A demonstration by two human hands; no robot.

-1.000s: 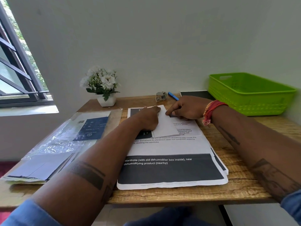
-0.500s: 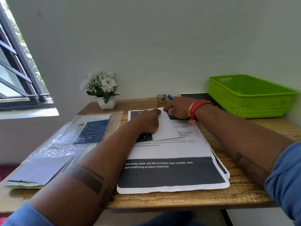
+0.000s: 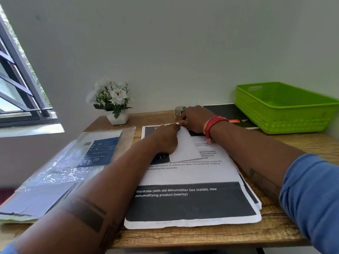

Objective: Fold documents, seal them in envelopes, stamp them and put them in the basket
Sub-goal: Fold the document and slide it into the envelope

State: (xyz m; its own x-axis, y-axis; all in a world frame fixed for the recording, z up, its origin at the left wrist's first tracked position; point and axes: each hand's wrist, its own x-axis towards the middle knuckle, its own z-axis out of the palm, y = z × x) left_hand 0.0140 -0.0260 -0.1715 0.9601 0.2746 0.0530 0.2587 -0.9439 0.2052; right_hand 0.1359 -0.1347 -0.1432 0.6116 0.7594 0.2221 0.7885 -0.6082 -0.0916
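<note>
A folded white document [image 3: 185,148] lies on top of a stack of printed documents [image 3: 183,204] in the middle of the wooden desk. My left hand [image 3: 166,139] is curled and presses down on the folded sheet's left side. My right hand [image 3: 196,118], with red thread bands at the wrist, rests at the sheet's far end, its fingertips closed on the top edge right beside my left fingers. The green plastic basket [image 3: 275,123] stands at the back right with nothing visible in it. A small roll of stamps [image 3: 179,111] sits just beyond my right hand.
A clear plastic pack of envelopes [image 3: 73,162] lies on the left of the desk. A white pot of white flowers [image 3: 116,117] stands at the back, by the wall. A black booklet [image 3: 229,112] lies between my right hand and the basket. A window is at far left.
My right hand has slid away from me along the folded sheet, from its middle to its far edge near the stamps. My left hand has stayed pressed on the sheet.
</note>
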